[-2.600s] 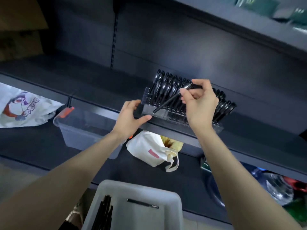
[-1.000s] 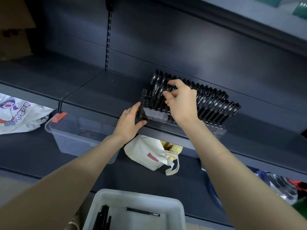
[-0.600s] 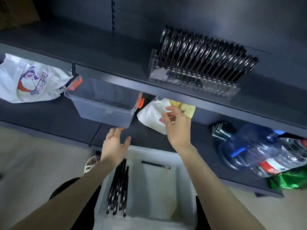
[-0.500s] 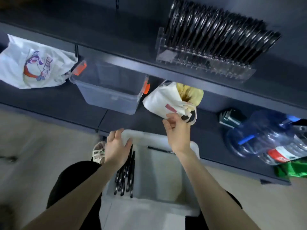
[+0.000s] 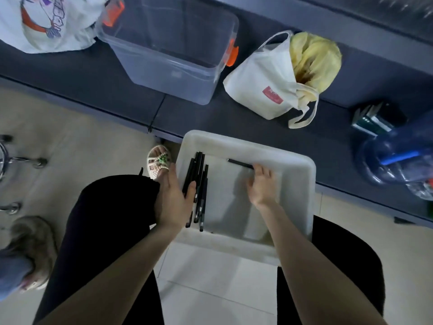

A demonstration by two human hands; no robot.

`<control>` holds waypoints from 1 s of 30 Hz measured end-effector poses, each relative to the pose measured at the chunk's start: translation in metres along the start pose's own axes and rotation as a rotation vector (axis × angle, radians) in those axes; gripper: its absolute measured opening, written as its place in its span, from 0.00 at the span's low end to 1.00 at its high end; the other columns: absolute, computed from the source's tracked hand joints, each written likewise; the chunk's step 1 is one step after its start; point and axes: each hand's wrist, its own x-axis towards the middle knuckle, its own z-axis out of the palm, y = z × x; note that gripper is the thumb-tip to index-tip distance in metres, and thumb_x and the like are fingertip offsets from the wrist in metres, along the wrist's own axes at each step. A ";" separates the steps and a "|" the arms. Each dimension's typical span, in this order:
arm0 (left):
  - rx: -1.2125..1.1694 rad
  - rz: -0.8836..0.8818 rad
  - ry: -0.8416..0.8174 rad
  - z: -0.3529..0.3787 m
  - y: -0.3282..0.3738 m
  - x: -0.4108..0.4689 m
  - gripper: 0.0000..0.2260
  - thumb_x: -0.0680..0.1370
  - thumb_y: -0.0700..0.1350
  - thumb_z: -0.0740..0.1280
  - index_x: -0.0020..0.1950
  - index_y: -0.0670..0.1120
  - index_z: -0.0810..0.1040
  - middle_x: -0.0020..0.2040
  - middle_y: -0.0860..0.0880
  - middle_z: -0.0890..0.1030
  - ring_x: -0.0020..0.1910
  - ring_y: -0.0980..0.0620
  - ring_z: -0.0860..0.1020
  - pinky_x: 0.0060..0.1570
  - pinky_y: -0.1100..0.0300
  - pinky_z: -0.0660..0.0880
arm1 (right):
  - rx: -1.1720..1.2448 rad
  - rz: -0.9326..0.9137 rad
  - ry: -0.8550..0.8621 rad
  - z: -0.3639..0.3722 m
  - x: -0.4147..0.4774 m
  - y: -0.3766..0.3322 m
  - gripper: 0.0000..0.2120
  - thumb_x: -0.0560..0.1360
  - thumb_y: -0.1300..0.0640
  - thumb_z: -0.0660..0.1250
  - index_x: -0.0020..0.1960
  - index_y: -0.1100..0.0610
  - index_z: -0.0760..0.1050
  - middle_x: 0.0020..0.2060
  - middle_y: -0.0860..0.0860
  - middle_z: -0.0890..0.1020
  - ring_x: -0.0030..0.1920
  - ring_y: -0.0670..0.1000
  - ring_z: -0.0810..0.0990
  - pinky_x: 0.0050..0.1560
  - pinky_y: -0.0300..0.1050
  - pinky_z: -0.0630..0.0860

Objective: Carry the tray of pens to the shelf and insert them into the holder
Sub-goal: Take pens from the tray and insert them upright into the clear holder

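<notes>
Your left hand point(image 5: 174, 200) grips the tray point(image 5: 293, 181) by its left wall, thumb on the pen bunch point(image 5: 201, 184). Your right hand point(image 5: 262, 186) is spread loose inside, fingertips touching the lone pen point(image 5: 239, 163).

The tray point(image 5: 302, 184) is milky white, the pens point(image 5: 199, 181) black. The bin point(image 5: 168, 73) is clear with orange latches point(image 5: 232, 53). The tote bag point(image 5: 260, 83) is cream with a red label point(image 5: 272, 95), yellow cloth point(image 5: 314, 57) inside. The shelf point(image 5: 93, 78) is dark grey.
</notes>
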 end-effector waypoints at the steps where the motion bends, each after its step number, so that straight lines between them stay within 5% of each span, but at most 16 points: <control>1: 0.010 -0.007 0.004 0.002 -0.001 0.000 0.27 0.76 0.53 0.63 0.71 0.45 0.61 0.64 0.41 0.72 0.62 0.40 0.72 0.53 0.44 0.76 | -0.055 0.018 -0.009 0.003 0.004 0.004 0.22 0.78 0.57 0.59 0.70 0.58 0.63 0.68 0.56 0.67 0.67 0.60 0.63 0.67 0.49 0.57; 8: 0.095 -0.022 0.044 0.006 0.002 -0.002 0.29 0.77 0.54 0.63 0.73 0.44 0.59 0.67 0.42 0.70 0.65 0.41 0.71 0.51 0.46 0.75 | -0.114 -0.005 -0.002 0.021 -0.001 0.010 0.14 0.75 0.64 0.60 0.61 0.61 0.69 0.59 0.58 0.73 0.60 0.60 0.69 0.59 0.50 0.63; 11: 0.090 -0.001 0.042 0.004 0.004 -0.003 0.28 0.77 0.52 0.64 0.72 0.41 0.61 0.65 0.39 0.70 0.63 0.39 0.72 0.52 0.45 0.76 | 0.140 -0.018 0.011 0.019 -0.008 0.003 0.14 0.76 0.66 0.59 0.60 0.62 0.72 0.55 0.60 0.74 0.57 0.61 0.72 0.58 0.48 0.66; 15: 0.040 0.100 0.106 -0.006 0.014 -0.002 0.25 0.76 0.45 0.68 0.68 0.35 0.67 0.63 0.35 0.71 0.61 0.35 0.71 0.59 0.46 0.71 | 0.510 -0.023 0.023 -0.010 -0.021 -0.014 0.11 0.79 0.63 0.61 0.58 0.60 0.78 0.50 0.58 0.76 0.47 0.55 0.77 0.46 0.33 0.68; 18: -0.077 0.195 0.101 -0.019 0.039 0.005 0.23 0.77 0.49 0.63 0.68 0.38 0.69 0.64 0.39 0.72 0.64 0.42 0.68 0.63 0.56 0.64 | 0.735 -0.067 -0.002 -0.046 -0.029 -0.027 0.07 0.73 0.65 0.69 0.49 0.57 0.82 0.45 0.52 0.81 0.39 0.45 0.77 0.47 0.36 0.75; 21: -0.221 0.126 -0.090 -0.040 0.078 0.020 0.16 0.80 0.52 0.59 0.64 0.46 0.73 0.52 0.50 0.78 0.51 0.52 0.75 0.50 0.74 0.65 | 0.877 -0.140 0.028 -0.093 -0.040 -0.041 0.08 0.68 0.68 0.73 0.43 0.56 0.82 0.40 0.47 0.82 0.38 0.39 0.79 0.46 0.31 0.73; 25: -0.555 0.135 -0.233 -0.070 0.125 0.036 0.10 0.80 0.47 0.62 0.41 0.45 0.75 0.33 0.48 0.78 0.29 0.52 0.75 0.37 0.55 0.78 | 1.022 -0.168 0.121 -0.153 -0.052 -0.058 0.10 0.66 0.70 0.74 0.46 0.63 0.80 0.39 0.48 0.82 0.38 0.37 0.79 0.43 0.28 0.73; 27: -0.676 0.180 -0.261 -0.085 0.140 0.041 0.08 0.79 0.43 0.64 0.40 0.45 0.76 0.32 0.48 0.77 0.26 0.57 0.73 0.30 0.62 0.74 | 1.131 -0.141 0.215 -0.179 -0.054 -0.063 0.12 0.66 0.70 0.74 0.48 0.63 0.78 0.41 0.50 0.81 0.38 0.40 0.80 0.44 0.32 0.75; 30: -0.820 0.248 -0.322 -0.103 0.164 0.044 0.05 0.77 0.37 0.66 0.42 0.44 0.77 0.34 0.48 0.79 0.30 0.57 0.76 0.33 0.66 0.75 | 1.315 -0.125 0.356 -0.217 -0.055 -0.072 0.12 0.68 0.71 0.72 0.49 0.63 0.75 0.40 0.54 0.80 0.34 0.41 0.80 0.38 0.32 0.75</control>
